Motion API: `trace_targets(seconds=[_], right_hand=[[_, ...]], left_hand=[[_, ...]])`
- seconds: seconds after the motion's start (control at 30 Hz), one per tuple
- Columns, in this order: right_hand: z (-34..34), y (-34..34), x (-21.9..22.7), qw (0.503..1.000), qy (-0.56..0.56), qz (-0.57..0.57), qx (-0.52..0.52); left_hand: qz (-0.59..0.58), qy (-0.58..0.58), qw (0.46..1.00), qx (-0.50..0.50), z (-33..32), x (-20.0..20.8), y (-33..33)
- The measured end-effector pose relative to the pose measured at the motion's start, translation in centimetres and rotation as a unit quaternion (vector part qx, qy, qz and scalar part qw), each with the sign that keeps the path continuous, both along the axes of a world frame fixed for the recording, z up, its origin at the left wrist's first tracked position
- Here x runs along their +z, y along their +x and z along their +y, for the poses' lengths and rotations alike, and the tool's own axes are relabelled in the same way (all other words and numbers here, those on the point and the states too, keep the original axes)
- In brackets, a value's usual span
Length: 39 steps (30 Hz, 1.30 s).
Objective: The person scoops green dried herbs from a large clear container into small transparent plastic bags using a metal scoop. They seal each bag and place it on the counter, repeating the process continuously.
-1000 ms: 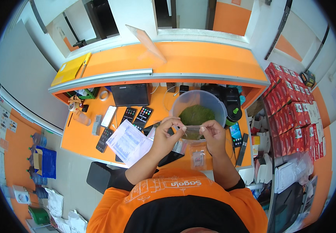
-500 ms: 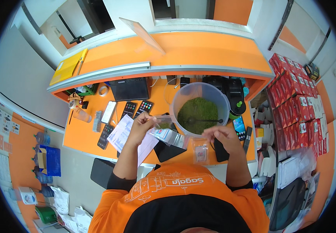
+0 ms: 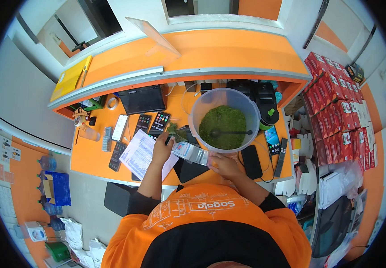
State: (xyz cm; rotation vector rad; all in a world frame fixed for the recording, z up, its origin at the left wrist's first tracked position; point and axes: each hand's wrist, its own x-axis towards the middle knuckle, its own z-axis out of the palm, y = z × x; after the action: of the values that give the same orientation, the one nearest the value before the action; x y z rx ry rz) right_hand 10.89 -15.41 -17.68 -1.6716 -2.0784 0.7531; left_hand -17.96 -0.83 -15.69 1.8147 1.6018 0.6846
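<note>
My left hand (image 3: 161, 151) is closed, pinching a small clear bag (image 3: 173, 129) with green shredded leaf-like material in it, above the phones and the papers. My right hand (image 3: 227, 167) curls its fingers low in front of the tub, at the right end of a row of silver-and-white packets (image 3: 192, 153). What those fingers grip is mostly hidden. A large translucent tub (image 3: 193, 129) stands just beyond, holding green shredded material (image 3: 224, 118) with a black long-handled scoop (image 3: 233, 132) lying on it.
Several phones (image 3: 119, 127), printed papers (image 3: 141, 154) and a dark tablet-like device (image 3: 143, 101) lie on the orange desk (image 3: 95, 157). A black phone (image 3: 251, 161) is at the right. A raised shelf (image 3: 228, 47) runs along the back. Red boxes (image 3: 335, 116) are stacked at the right.
My right hand has moved left and down from beside the tub to the packets. The small clear packet near the desk edge is no longer visible. My left hand has turned the bag more upright.
</note>
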Motion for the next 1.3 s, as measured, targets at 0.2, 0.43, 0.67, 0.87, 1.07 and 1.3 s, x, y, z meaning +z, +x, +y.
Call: trace_targets(seconds=[0.2, 0.43, 0.67, 0.87, 1.07, 1.3], right_hand=[[0.6, -2.0, -4.1, 0.991, 0.116, -0.049, 0.048], [0.3, -2.7, -4.1, 0.980, 0.199, -0.031, 0.001], [0.5, -2.2, 0.1, 0.987, 0.156, 0.013, -0.038], [0.5, -3.3, 2.8, 0.985, 0.148, 0.024, -0.089], [1.8, -4.6, 2.1, 0.980, 0.150, 0.124, -0.042], [0.2, -3.7, 3.2, 0.960, 0.162, 0.201, -0.108]], left_hand=[[-0.036, 0.024, 0.998, 0.043, -2.3, 2.4, -3.3], [-0.027, 0.171, 0.978, 0.117, -6.5, 2.8, -6.7], [-0.018, 0.053, 0.997, 0.059, -9.6, 1.8, -7.0], [-0.072, 0.004, 0.997, 0.006, -10.5, 0.6, -4.0], [-0.148, 0.034, 0.985, -0.076, -11.0, -1.2, 3.9], [0.020, -0.019, 1.000, 0.001, -5.8, -3.0, 4.3]])
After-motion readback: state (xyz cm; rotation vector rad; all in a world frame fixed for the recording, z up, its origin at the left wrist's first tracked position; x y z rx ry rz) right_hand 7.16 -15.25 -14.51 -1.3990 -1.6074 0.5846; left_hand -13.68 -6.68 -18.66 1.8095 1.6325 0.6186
